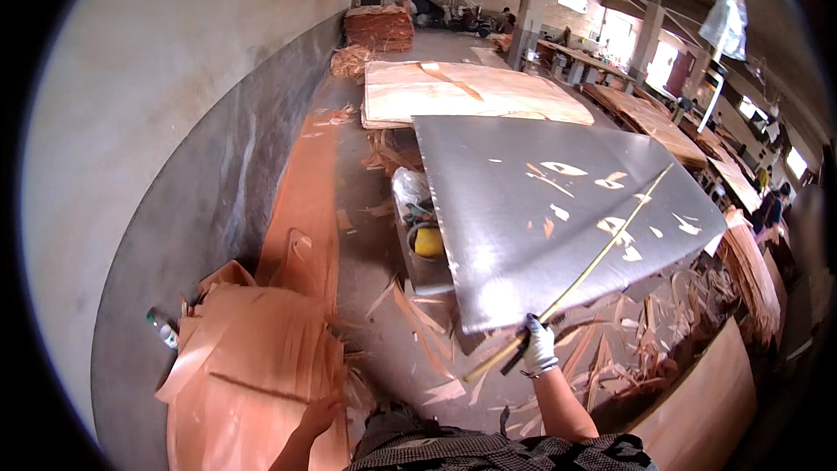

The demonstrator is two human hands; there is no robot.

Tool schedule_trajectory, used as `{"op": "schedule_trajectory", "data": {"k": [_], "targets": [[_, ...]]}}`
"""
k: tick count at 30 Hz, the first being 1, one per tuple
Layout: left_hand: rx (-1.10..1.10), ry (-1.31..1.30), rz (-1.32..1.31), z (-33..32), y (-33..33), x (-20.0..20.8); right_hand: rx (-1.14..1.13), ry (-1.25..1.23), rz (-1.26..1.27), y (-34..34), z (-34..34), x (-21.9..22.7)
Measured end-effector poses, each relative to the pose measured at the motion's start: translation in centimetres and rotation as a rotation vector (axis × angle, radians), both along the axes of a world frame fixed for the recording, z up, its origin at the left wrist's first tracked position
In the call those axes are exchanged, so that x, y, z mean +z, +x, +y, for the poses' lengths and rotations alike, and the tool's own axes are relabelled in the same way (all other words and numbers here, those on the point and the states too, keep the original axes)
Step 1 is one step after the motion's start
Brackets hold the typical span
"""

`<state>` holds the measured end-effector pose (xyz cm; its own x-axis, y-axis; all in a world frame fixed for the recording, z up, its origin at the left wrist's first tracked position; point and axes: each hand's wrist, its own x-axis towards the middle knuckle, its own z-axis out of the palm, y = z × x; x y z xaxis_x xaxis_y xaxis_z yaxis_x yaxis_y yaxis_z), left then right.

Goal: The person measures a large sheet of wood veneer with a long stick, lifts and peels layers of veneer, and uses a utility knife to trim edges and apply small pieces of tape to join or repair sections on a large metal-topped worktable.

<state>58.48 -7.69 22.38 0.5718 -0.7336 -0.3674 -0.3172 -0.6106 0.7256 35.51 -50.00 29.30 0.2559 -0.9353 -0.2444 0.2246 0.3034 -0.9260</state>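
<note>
My right hand, in a white glove with dark fingertips, is closed around a long, thin yellowish stick. The stick slants over a grey-topped table, its far end near the table's far right corner. A short dark object shows beside that grip; its kind is unclear. At lower left, my bare left hand lies on a stack of reddish-brown wood veneer sheets, near its right edge. Its fingers look extended, though small in view. A dark streak crosses the top sheet beside it. Pale veneer scraps lie on the tabletop.
Behind the table stands a pale veneer stack. Veneer offcuts litter the floor. Under the table's left edge is a bucket with a yellow item. A bottle lies by the left wall. Another person is at far right.
</note>
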Motion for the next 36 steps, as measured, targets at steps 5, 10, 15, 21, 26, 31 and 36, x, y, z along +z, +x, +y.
{"op": "schedule_trajectory", "data": {"k": [5,10,15,21,26,31,36], "targets": [[0.354,-0.104,0.110,0.6,10.7,-6.4,-0.107,-0.140,-0.306,19.5,-2.3,2.0],[0.359,-0.125,0.072,-11.2,27.7,-2.1,-0.259,-0.214,-0.194,31.3,-10.7,2.7],[0.207,-0.227,-0.219,-25.5,45.1,2.0,-0.331,-0.258,-0.100,40.3,-19.6,6.0],[-0.340,-0.437,0.044,-46.7,55.2,8.0,-0.271,-0.285,0.031,56.4,-25.9,5.2],[-0.454,-0.305,0.011,-57.7,62.9,13.6,-0.179,-0.365,-0.030,77.4,-29.8,2.5],[-0.095,-0.117,-0.270,-58.9,78.5,12.8,0.350,-0.168,-0.033,92.4,-30.9,0.3],[-0.069,0.083,-0.449,-57.8,92.6,9.5,0.400,-0.071,-0.006,105.4,-36.8,-3.6]]}}
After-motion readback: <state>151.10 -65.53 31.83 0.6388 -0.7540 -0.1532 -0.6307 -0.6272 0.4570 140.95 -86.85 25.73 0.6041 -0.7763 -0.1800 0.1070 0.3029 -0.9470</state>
